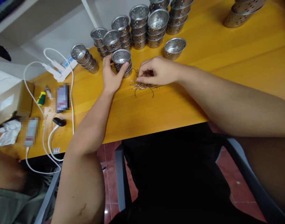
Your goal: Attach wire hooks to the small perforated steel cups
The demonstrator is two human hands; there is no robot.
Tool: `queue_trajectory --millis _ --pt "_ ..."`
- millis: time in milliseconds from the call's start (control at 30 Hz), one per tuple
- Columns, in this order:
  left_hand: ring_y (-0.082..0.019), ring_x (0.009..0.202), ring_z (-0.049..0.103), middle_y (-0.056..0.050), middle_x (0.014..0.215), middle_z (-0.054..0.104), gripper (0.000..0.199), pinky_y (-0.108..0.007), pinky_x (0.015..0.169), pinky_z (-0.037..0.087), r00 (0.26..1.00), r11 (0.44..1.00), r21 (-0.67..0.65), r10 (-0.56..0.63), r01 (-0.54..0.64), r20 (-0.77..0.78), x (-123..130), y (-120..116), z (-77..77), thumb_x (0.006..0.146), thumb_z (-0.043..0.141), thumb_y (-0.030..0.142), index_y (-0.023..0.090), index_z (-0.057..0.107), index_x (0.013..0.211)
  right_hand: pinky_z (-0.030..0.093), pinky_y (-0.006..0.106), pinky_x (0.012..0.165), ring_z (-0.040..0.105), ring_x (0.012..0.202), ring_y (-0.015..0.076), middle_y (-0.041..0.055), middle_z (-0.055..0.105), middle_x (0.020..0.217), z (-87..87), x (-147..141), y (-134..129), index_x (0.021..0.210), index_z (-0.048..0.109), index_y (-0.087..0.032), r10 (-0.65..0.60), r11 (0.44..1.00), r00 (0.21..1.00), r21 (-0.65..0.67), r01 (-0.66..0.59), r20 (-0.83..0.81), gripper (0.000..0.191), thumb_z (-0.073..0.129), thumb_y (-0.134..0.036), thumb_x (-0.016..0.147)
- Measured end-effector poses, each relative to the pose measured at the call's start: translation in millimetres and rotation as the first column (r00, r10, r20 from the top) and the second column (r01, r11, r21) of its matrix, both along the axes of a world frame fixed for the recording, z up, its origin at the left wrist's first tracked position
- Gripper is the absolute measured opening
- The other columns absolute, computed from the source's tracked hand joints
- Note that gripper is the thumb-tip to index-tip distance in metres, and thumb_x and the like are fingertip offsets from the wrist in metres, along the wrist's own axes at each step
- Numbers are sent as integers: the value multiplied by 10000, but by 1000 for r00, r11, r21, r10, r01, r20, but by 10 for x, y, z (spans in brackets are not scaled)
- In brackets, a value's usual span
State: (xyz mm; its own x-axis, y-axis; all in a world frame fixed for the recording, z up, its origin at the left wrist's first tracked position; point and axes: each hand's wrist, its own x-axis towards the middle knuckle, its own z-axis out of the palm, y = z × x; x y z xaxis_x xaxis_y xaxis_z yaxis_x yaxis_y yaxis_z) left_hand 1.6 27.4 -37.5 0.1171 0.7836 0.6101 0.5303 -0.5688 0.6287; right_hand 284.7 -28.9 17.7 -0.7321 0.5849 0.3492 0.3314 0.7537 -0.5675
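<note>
Steel cups (121, 63), stacked, clasped btw thumb & fingers of L grip (111, 76); wires (144, 86) on bench (123, 115) under R grip (156, 71), fingers curled, can't tell if holding.

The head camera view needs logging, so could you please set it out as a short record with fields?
Left side: left hand gripping a short stack of perforated metal cups
Right side: right hand with fingers bunched over a pile of thin wire pieces; whether it holds one is hidden
Beyond right hand: single cup, mouth up
Behind: more stacked cups
Far left of table: yellow-and-green handle, power strip, cardboard box
Surface: wooden table
</note>
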Motion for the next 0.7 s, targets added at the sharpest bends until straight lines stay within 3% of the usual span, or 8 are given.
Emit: queue_trajectory --millis 133,300,467,533,633,700 --pt "-339 1288 660 -95 1318 669 763 -563 1158 568 1000 999 -38 2 -2 2 -2 37 -9 782 777 896 334 623 1275 455 370 688 572 741 199 72 700 898 -12 -4 12 923 744 -210 -7 1000 1000 0 7 1 415 621 -595 1018" --pt "-338 1297 663 -98 1323 685 756 -577 1206 533 1000 998 -58 -22 22 0 -26 111 -57 795 787 875 326 616 1286 452 393 706 561 728 206 73 691 874 -42 -23 39 891 726 -233 -14 999 1000 -38 14 -9 491 634 -707 976" --pt "-330 1261 685 -102 1298 704 779 -560 1169 558 1000 999 -40 -27 27 1 -16 126 -84 791 784 884 313 609 1292 421 405 732 522 750 200 89 695 900 -28 -43 46 902 735 -231 -16 993 1000 -113 16 2 567 642 -789 939" --pt "-328 1247 693 -105 1299 708 791 -558 1152 572 999 998 -50 -27 28 23 1 111 -84 777 793 888 306 609 1281 417 408 749 513 751 202 94 675 884 14 -12 57 884 717 -223 -40 996 999 -84 39 -8 584 643 -799 936" --pt "-325 1199 716 -90 1290 721 779 -549 1086 613 996 993 -108 -49 56 70 28 90 -96 746 810 899 328 609 1236 438 412 812 548 821 229 104 653 909 137 130 93 888 683 -209 -205 971 977 117 210 -58 431 654 -618 1022" --pt "-324 1182 727 -81 1295 728 770 -545 1057 629 993 987 -137 -71 83 91 40 79 -110 729 818 903 352 597 1219 456 421 890 594 953 272 129 673 992 230 285 132 928 682 -199 -404 871 906 251 422 -125 239 671 -408 1043"
